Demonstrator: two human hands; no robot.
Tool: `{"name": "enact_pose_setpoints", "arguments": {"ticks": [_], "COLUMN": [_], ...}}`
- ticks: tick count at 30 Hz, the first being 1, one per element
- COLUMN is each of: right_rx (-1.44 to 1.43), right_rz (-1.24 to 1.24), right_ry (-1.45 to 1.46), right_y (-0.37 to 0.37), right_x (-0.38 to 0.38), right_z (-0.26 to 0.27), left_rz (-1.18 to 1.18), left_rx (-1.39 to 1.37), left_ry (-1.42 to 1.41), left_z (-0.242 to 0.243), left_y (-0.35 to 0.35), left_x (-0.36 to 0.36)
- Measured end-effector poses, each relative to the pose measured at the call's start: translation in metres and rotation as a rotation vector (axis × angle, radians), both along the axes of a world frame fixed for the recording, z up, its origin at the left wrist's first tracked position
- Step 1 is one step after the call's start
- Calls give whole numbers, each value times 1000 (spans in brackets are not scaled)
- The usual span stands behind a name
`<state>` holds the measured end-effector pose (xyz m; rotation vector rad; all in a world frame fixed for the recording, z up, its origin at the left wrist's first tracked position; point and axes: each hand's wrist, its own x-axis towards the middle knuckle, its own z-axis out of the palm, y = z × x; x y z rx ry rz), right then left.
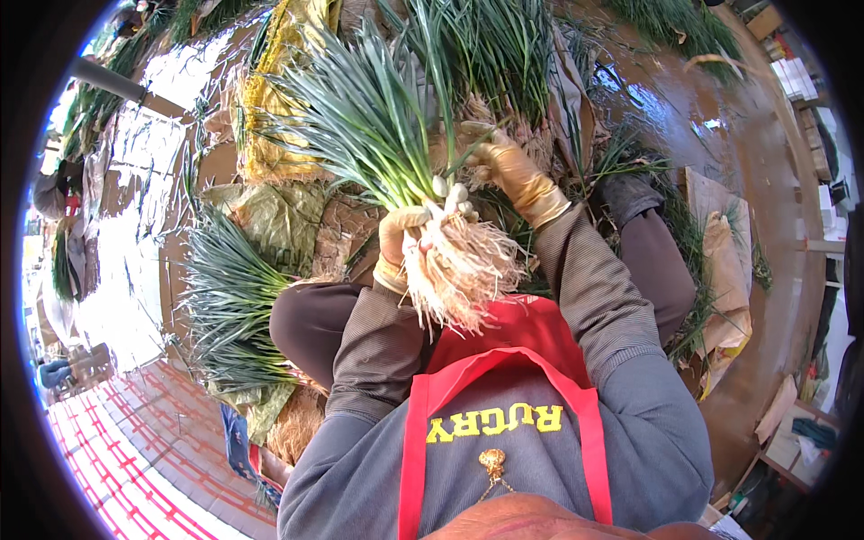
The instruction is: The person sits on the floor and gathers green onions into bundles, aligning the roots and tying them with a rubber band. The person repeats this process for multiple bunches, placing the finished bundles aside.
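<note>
My left hand, in a tan glove, grips a bunch of green onions near its white bulbs. The pale stringy roots hang towards me over a red apron, and the leaves fan out away from me. To the right of the bulbs is my gloved right hand, its fingers curled around a thin green leaf. That leaf slants down towards the bunch; whether it is still attached to a stalk is hard to see. Part of the left hand's fingers is hidden behind the roots.
More green onions lie ahead of me, and another pile beside my left knee. A yellow mesh sack and a greenish woven sack lie ahead-left. Brown paper and loose leaves are at my right. The brown floor looks wet.
</note>
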<state>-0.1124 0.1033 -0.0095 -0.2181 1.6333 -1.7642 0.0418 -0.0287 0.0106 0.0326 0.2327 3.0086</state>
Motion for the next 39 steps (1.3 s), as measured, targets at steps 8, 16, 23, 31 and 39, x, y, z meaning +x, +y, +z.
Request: {"name": "enact_pose_setpoints", "arguments": {"ticks": [8,16,23,31,39], "right_rx": [-364,-28,227,489,1193], "right_rz": [250,130,-208,35,239], "right_ry": [296,646,-13,939,1031], "right_y": [-41,-17,63,-13,-81], "right_x": [36,22,-52,-50,-46], "right_z": [31,32,-13,-2,-12], "left_rz": [21,69,180,540,733], "left_rx": [229,230,121,-229,-582], "left_ry": [172,159,252,194,38], "left_z": [39,46,60,45,29], "left_y": [-5,-7,-25,-48,-51], "left_x": [2,5,25,57,39]}}
